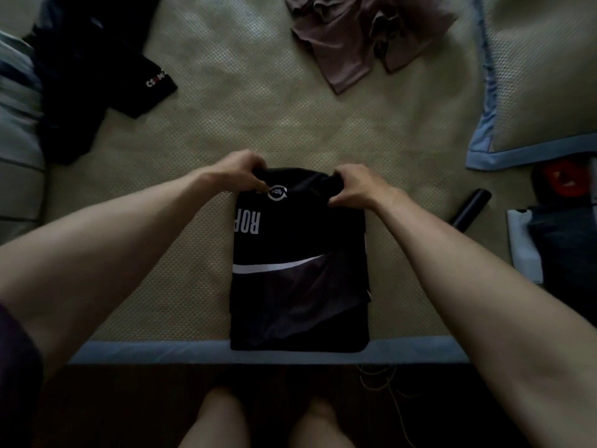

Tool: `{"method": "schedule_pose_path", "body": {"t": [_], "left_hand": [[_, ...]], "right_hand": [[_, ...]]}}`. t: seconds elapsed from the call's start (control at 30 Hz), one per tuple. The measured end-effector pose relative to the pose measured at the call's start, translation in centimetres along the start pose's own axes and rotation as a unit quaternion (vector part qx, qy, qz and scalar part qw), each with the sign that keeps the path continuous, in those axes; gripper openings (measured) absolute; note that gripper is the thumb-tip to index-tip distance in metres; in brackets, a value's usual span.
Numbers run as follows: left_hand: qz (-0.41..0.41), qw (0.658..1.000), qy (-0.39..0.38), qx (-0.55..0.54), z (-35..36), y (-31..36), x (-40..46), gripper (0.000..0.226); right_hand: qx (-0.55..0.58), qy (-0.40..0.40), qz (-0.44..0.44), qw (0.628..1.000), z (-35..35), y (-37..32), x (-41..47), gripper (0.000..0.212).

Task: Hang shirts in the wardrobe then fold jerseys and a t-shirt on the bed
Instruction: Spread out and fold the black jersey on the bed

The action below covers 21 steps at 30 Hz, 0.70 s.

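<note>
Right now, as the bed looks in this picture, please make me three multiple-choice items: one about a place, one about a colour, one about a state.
1. Where does the partly folded black jersey lie?
A. At the near edge of the bed
B. On the pillow
C. On the floor

2. What colour is the crumpled t-shirt at the far side of the bed?
A. Bright yellow
B. Dusty pink
C. White

3. What are the two hands doing?
A. Resting flat on the bed
B. Both gripping the far edge of the black jersey
C. Holding a hanger

Answers:
1 A, its near end reaches the blue border of the bed.
2 B, the cloth shows a muted pink tone.
3 B, the left hand and right hand curl their fingers on the far edge.
</note>
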<state>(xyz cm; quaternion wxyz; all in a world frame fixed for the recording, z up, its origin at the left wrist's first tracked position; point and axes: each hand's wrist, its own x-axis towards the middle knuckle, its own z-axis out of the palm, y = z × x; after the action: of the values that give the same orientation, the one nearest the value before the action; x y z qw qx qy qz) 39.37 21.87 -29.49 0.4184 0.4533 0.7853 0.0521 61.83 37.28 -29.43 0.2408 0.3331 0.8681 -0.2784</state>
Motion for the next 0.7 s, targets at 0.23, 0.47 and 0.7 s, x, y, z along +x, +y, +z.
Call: {"method": "schedule_pose_path", "body": {"t": [0.23, 0.47, 0.7], "left_hand": [[0.220, 0.974, 0.045, 0.031, -3.0, 3.5, -11.0, 0.015], [0.197, 0.929, -0.138, 0.281, 11.0, -0.1, -21.1, 0.039], [0.073, 0.984, 0.084, 0.139, 15.9, 0.3, -20.5, 0.047]], "right_hand": [[-0.016, 0.106, -0.175, 0.979, -3.0, -2.4, -11.0, 0.021], [-0.164, -0.075, -0.126, 0.976, 11.2, -3.6, -21.8, 0.044], [-0.028, 0.092, -0.096, 0.991, 17.5, -11.1, -20.0, 0.072]]}}
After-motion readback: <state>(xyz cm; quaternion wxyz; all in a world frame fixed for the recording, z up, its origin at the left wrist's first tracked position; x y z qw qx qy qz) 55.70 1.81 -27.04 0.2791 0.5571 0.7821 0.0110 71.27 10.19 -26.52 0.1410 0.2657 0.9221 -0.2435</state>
